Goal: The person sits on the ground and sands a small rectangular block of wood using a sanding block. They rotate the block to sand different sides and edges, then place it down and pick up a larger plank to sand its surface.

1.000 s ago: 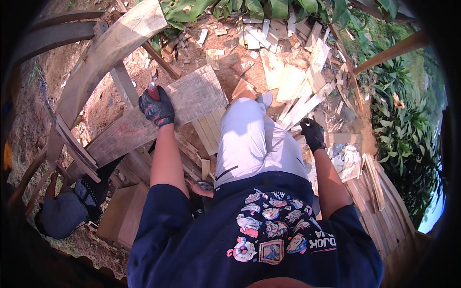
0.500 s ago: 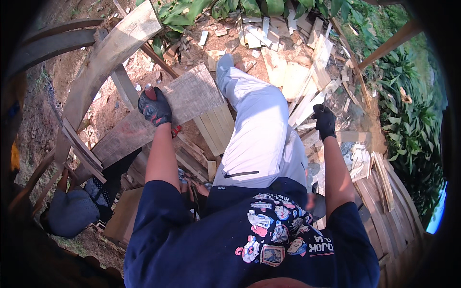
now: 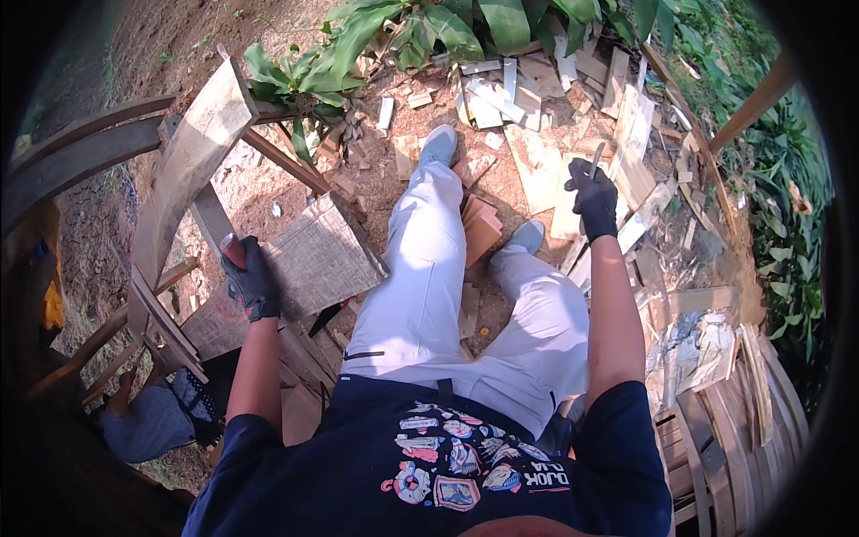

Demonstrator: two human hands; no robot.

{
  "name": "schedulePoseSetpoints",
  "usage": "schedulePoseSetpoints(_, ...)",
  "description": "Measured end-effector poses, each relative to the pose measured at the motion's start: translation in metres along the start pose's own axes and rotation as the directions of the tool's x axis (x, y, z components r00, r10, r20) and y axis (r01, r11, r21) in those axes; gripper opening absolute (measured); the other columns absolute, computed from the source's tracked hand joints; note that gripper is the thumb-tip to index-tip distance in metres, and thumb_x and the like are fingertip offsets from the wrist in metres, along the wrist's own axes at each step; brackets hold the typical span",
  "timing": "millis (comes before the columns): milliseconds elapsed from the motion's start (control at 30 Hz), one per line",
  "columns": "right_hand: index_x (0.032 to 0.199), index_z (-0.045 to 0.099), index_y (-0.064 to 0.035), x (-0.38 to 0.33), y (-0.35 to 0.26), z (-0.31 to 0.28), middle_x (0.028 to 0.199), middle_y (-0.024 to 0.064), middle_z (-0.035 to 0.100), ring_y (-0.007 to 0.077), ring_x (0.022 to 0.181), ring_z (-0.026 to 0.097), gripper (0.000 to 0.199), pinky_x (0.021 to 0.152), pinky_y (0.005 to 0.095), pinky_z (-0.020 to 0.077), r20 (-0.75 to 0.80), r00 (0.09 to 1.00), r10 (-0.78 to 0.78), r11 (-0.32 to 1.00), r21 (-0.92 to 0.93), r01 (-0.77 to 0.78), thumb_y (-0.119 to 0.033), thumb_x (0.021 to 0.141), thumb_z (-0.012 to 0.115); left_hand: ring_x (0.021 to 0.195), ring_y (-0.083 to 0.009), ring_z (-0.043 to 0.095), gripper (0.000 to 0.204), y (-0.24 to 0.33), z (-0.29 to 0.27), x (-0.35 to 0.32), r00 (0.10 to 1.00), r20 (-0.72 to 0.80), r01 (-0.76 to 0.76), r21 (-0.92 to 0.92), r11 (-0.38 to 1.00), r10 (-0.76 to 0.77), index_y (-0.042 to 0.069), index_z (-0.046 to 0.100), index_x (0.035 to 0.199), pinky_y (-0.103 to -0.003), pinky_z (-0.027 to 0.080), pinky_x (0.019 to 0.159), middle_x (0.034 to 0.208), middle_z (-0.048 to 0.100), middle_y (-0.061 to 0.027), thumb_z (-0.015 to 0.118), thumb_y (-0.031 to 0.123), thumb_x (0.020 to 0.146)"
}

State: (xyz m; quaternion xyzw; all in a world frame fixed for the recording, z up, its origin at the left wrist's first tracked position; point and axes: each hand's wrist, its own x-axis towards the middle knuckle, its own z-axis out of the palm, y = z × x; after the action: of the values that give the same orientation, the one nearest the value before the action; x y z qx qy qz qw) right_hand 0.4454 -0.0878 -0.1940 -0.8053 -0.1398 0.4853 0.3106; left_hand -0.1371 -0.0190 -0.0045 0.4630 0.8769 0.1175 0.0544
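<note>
My left hand [image 3: 254, 285], in a black glove, is closed around a reddish cylindrical handle [image 3: 233, 251]. Only the handle's rounded end sticks out above the fist; the rest of it is hidden. The fist is over a wide grey-brown board [image 3: 327, 255], and I cannot tell if it touches the wood. My right hand [image 3: 595, 204], also in a black glove, is raised over the scrap wood on the right. Its fingers are closed on a thin short stick [image 3: 597, 157] that points up and away; its exact kind is too small to make out.
A curved plank [image 3: 192, 148] leans across wooden frame pieces at left. Wood scraps [image 3: 537, 161] litter the ground ahead. Several slats [image 3: 716, 430] are stacked at lower right. Another person [image 3: 152, 421] is low at left. Leafy plants [image 3: 438, 27] border the far side.
My left hand has moved left and nearer along the board, keeping the reddish handle. My right hand has lifted slightly, and the stick now shows more. My feet are both visible, standing apart.
</note>
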Motion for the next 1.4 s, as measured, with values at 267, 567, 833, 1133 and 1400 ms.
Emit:
schedulePoseSetpoints(267, 0.13, 0.074, -0.0065, 0.104, 0.104, 0.006, 0.102, 0.0124, 0.082, 0.0218, 0.089, 0.08, 0.05, 0.089, 0.0411, 0.0594, 0.008, 1.0, -0.023, 0.911, -0.411, 0.024, -0.044, 0.096, 0.075, 0.112, -0.0286, 0.076, 0.046, 0.164, 0.048, 0.043, 0.29, 0.746, -0.18, -0.573, 0.8, 0.6, -0.004, 0.07, 0.128, -0.045, 0.057, 0.103, 0.124, 0.078, -0.0175, 0.075, 0.034, 0.104)
schedulePoseSetpoints(567, 0.122, 0.079, -0.0123, 0.201, 0.135, 0.02, 0.12, 0.0176, 0.078, 0.0384, 0.113, 0.074, 0.048, 0.098, 0.048, 0.0578, 0.118, 0.928, -0.354, 0.514, -0.804, 0.299, -0.05, 0.097, 0.063, 0.09, -0.0151, 0.07, 0.049, 0.111, 0.062, 0.057, 0.533, 0.547, -0.25, -0.627, 0.738, 0.646, 0.01, 0.065, 0.137, -0.031, 0.06, 0.075, 0.119, 0.072, -0.0035, 0.076, -0.007, 0.093)
schedulePoseSetpoints(833, 0.115, 0.078, -0.0005, 0.168, 0.12, 0.072, 0.114, 0.0256, 0.079, 0.0406, 0.112, 0.076, 0.05, 0.1, 0.0498, 0.0586, 0.234, 0.845, -0.481, 0.38, -0.813, 0.441, -0.04, 0.096, 0.056, 0.088, -0.0103, 0.068, 0.041, 0.128, 0.066, 0.052, 0.583, 0.427, -0.43, -0.559, 0.709, 0.691, 0.014, 0.066, 0.139, -0.025, 0.057, 0.07, 0.116, 0.071, -0.0008, 0.073, -0.002, 0.101)
schedulePoseSetpoints(1133, 0.104, 0.082, -0.0019, 0.153, 0.097, 0.049, 0.105, 0.0252, 0.08, 0.0413, 0.099, 0.079, 0.038, 0.089, 0.0528, 0.0615, 0.143, 0.743, -0.654, 0.325, -0.833, 0.447, -0.028, 0.097, 0.055, 0.066, -0.0075, 0.064, 0.021, 0.145, 0.072, 0.049, 0.632, 0.319, -0.6, -0.375, 0.707, 0.706, 0.014, 0.067, 0.124, -0.024, 0.051, 0.057, 0.089, 0.07, 0.0001, 0.076, 0.016, 0.105)
schedulePoseSetpoints(1400, 0.104, 0.083, -0.0024, 0.147, 0.086, 0.041, 0.105, 0.0252, 0.08, 0.0413, 0.1, 0.079, 0.039, 0.089, 0.0524, 0.0613, 0.025, 0.704, -0.71, 0.372, -0.835, 0.405, -0.03, 0.097, 0.056, 0.058, -0.009, 0.055, 0.028, 0.15, 0.064, 0.055, 0.524, 0.358, -0.766, -0.2, 0.612, 0.773, 0.011, 0.064, 0.128, -0.026, 0.042, 0.052, 0.077, 0.062, 0.0002, 0.072, 0.024, 0.105)
